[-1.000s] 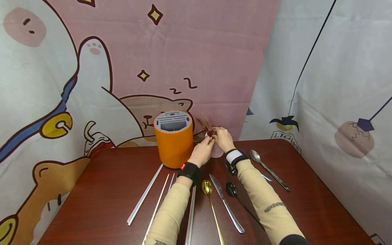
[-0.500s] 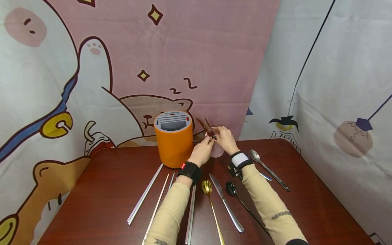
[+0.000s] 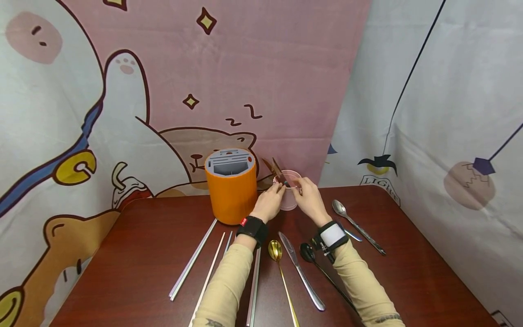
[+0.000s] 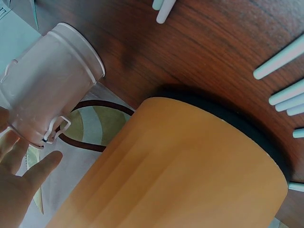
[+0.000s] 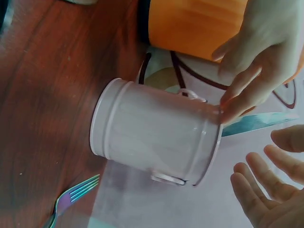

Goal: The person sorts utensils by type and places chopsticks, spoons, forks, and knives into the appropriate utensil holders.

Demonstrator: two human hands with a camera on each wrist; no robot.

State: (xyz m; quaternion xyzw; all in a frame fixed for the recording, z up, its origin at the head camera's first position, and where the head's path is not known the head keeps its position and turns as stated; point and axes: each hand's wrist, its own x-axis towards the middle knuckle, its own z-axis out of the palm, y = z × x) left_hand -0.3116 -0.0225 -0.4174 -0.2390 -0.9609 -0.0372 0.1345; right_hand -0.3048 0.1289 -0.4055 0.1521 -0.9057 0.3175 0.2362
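A pale pink bucket [image 3: 288, 200] with small side handles stands at the back of the table. My left hand [image 3: 267, 203] pinches its rim with the fingertips, while an outer finger sticks out apart from it, as the left wrist view shows. Slender copper-brown utensils [image 3: 278, 171] stand tilted in the bucket; their lower ends are hidden. My right hand [image 3: 312, 200] is just right of the bucket. In the right wrist view, this hand [image 5: 278, 185] is apart from the rim, its fingers relaxed and spread and nothing between them.
An orange cylinder [image 3: 232, 200] with a slotted grey top stands left of the bucket. Several chopsticks [image 3: 192, 261], a gold spoon [image 3: 275, 250], a table knife [image 3: 302, 272], a black spoon [image 3: 307, 252], a silver spoon [image 3: 339, 208] and an iridescent fork [image 5: 66, 200] lie on the table.
My right hand has drawn back from the utensils in the bucket, moving right and toward me, with its fingers loosened. My left hand stays at the rim.
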